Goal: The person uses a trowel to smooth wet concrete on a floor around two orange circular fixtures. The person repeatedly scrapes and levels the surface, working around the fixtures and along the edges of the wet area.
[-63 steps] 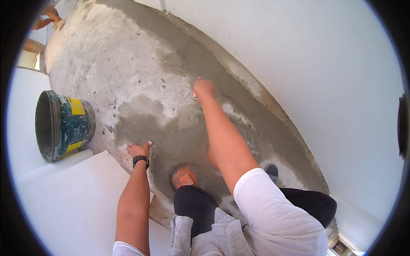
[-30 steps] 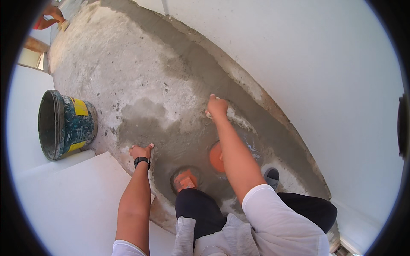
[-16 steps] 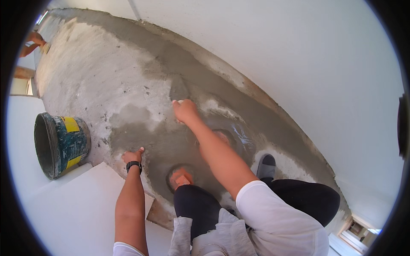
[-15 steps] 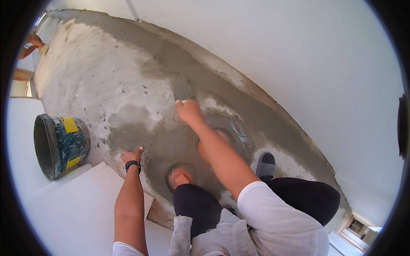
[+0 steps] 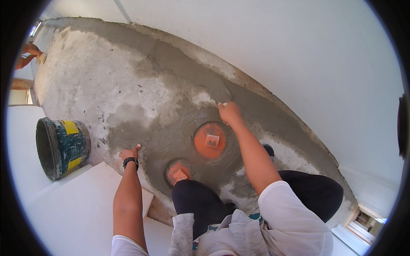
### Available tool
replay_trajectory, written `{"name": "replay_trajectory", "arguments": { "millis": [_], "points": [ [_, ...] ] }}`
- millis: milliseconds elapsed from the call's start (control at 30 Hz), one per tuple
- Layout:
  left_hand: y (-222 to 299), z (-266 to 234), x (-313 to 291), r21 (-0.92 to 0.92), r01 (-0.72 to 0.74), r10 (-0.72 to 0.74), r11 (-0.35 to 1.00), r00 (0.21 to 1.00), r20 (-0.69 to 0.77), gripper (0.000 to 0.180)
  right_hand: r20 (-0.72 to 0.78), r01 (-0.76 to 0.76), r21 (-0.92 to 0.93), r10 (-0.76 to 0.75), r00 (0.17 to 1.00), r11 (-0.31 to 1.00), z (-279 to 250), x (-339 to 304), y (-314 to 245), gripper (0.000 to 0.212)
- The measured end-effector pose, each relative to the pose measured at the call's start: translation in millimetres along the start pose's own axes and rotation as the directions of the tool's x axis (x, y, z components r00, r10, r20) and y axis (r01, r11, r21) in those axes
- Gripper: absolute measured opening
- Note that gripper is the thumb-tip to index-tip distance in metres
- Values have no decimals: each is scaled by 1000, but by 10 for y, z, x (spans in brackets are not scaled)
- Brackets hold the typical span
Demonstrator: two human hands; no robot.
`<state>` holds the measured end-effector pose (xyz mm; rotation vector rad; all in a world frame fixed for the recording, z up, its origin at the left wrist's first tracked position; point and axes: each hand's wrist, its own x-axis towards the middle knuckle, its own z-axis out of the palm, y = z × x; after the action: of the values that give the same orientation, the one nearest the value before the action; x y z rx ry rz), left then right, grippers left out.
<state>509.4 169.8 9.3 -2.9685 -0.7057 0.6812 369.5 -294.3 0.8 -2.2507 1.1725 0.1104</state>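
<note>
My right hand (image 5: 230, 113) is closed round the handle of a trowel (image 5: 225, 89), its thin blade reaching over the wet grey cement (image 5: 188, 117). Just below that hand, an orange round cover (image 5: 209, 140) with a raised square block lies ringed by cement. A second orange cover (image 5: 179, 172) sits nearer me, partly hidden by my knee. My left hand (image 5: 130, 153), a dark watch on its wrist, is low at the left edge of the wet patch. Its fingers are curled and the thumb sticks out; whatever they hold, if anything, is hidden.
A paint-splashed dark bucket (image 5: 63, 147) lies tipped at the left, beside a white panel (image 5: 81, 198). A long white wall (image 5: 299, 55) curves along the right. At the far left another person's hand (image 5: 34, 50) works at the floor. My shoe (image 5: 268, 151) stands behind my right arm.
My right hand has swept to the right with the trowel, uncovering the larger orange cover. The left hand has barely moved. My right shoe is now mostly hidden behind the arm.
</note>
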Motion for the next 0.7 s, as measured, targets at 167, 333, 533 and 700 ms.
{"name": "replay_trajectory", "arguments": {
  "millis": [167,333,533,700],
  "points": [
    [11,41,53,5,4,-4,1000,1000,13,93,97,-47,68,41,994,997,-281,-248,323,57],
    [18,5,36,-17,45,-44,999,999,25,88,335,-150,293,46,941,944,-617,182,-371,53],
    [56,-35,-31,-49,77,-75,996,997,34,89,221,178,-132,-146,964,975,-789,209,-508,49],
    [91,-73,-128,-108,95,-94,990,996,12,88,161,16,-158,10,987,987,-605,-148,-409,48]
  ]
}}
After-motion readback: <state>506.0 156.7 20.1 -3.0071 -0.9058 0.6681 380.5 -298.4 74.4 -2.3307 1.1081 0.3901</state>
